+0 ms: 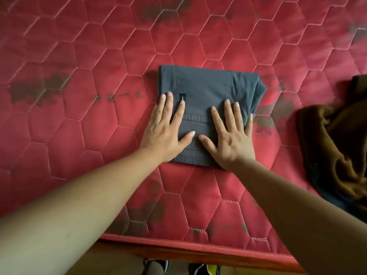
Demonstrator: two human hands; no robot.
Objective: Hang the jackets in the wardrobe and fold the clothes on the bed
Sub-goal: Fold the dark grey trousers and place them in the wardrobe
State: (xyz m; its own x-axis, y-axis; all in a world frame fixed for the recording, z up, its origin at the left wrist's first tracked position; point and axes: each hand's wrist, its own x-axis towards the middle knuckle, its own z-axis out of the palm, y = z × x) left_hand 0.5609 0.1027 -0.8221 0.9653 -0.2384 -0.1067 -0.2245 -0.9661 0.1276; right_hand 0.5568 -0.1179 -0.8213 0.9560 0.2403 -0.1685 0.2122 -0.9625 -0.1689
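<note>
A dark grey garment (206, 90), folded into a compact rectangle, lies in the middle of the red quilted mattress (79, 96). My left hand (166, 132) lies flat on its left near part, fingers straight and spread. My right hand (230, 135) presses flat on its right near part, fingers spread, little finger at the garment's right edge. Both palms cover the near corners of the fold.
A crumpled brown garment (337, 145) lies at the right edge of the mattress. The mattress has dark stains. Its near edge and the wooden bed frame (178, 253) run below my arms, with shoes (202, 269) on the floor.
</note>
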